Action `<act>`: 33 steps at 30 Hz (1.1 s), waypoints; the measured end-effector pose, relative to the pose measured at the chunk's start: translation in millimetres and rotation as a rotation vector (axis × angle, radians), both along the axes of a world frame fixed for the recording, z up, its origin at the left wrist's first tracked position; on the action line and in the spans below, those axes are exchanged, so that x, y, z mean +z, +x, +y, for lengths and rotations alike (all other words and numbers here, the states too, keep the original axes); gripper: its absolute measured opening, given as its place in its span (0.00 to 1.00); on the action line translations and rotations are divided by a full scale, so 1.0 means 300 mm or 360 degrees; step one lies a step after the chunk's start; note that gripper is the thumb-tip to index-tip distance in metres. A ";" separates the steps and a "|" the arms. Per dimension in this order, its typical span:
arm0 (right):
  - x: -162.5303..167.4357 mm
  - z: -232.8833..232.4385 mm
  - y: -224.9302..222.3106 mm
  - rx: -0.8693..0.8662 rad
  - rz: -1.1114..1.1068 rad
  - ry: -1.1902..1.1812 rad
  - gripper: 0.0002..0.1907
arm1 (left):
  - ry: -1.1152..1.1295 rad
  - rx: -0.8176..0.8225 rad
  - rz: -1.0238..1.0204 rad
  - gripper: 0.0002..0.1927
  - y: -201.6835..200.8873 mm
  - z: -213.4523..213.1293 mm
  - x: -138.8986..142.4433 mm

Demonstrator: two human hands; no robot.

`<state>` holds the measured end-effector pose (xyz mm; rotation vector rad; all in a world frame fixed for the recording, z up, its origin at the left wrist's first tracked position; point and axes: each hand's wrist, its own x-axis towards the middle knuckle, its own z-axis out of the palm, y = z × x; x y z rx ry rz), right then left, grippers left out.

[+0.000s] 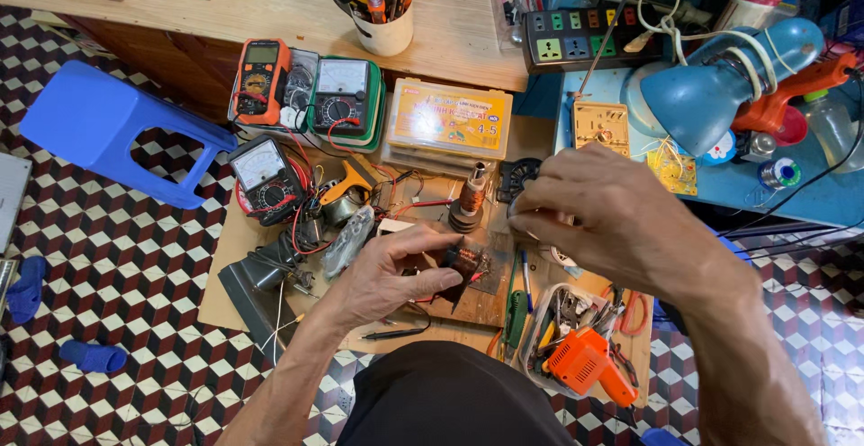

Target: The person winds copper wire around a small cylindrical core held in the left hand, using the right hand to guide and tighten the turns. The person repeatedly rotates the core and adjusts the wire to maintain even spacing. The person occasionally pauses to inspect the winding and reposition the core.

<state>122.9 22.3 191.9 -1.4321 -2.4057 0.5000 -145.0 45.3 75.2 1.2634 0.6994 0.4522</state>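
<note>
Left hand (391,275): small copper-wound coil (468,259) is pinched between thumb and fingertips.
Right hand (598,216): fingers curled above coil; grip cannot be told.

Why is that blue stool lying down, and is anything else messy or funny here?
The blue stool lies tipped on its side on the checkered floor. Two blue sandals lie apart there. Red and black meter wires are tangled across the cardboard mat. The left hand grips a small copper coil; nothing looks spilled.
</note>
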 end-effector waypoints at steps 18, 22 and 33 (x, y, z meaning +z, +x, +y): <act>-0.029 0.009 0.099 -0.0934 0.0382 0.0616 0.05 | 0.0094 0.0032 -0.0154 0.26 0.242 0.027 0.100; -0.077 0.006 0.118 -0.1004 0.0427 0.0578 0.05 | 0.0131 0.0009 -0.0091 0.25 0.259 0.032 0.098; -0.294 -0.011 0.133 -0.1343 0.0770 -0.0082 0.08 | 0.0177 -0.0006 -0.0163 0.24 0.277 0.026 0.089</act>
